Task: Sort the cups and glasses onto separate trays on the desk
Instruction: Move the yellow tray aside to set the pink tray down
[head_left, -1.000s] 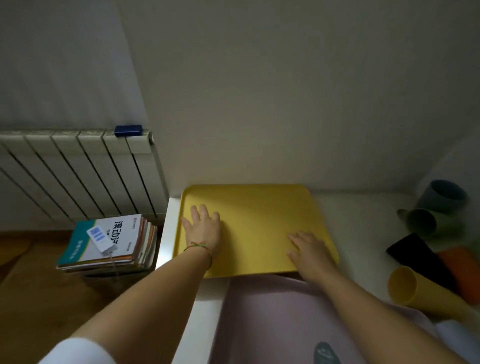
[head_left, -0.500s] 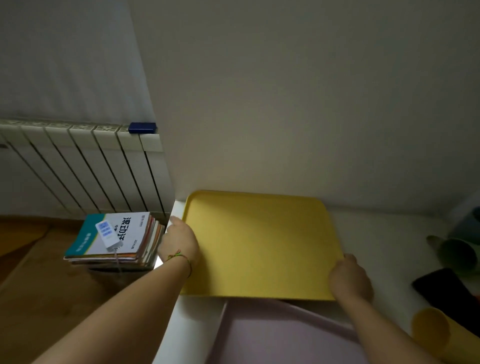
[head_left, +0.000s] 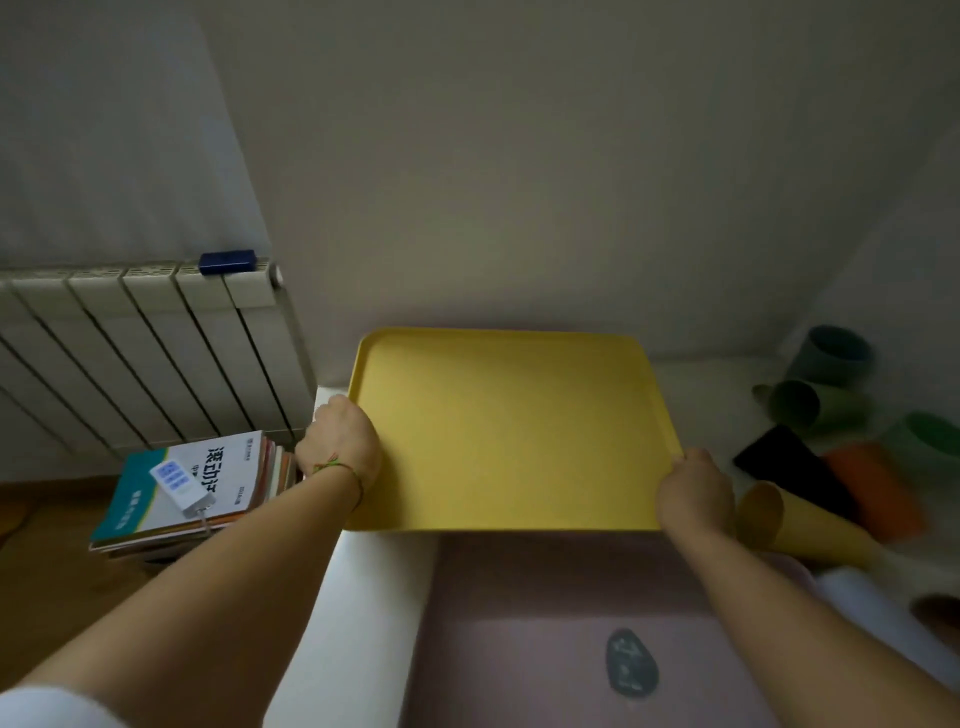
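An empty yellow tray (head_left: 509, 431) lies at the back left of the white desk (head_left: 363, 582). My left hand (head_left: 340, 441) grips its left edge. Its right front edge is gripped by my right hand (head_left: 693, 491). A pink tray (head_left: 519, 613) lies nearer to me, its far end under the yellow one. Several cups lie on their sides at the right: a yellow cup (head_left: 800, 525), an orange cup (head_left: 872, 488), a black cup (head_left: 789, 467), a green cup (head_left: 810, 410), a blue-grey cup (head_left: 831, 358) and a bright green cup (head_left: 930, 441).
A radiator (head_left: 140, 353) with a small blue box (head_left: 227, 261) on top stands left of the desk. A stack of books (head_left: 192, 488) with a white device on it sits on the floor below. The wall rises right behind the yellow tray.
My hands went from lying flat on the yellow tray to gripping its left and right edges. The view has shifted back to the right, so more cups show.
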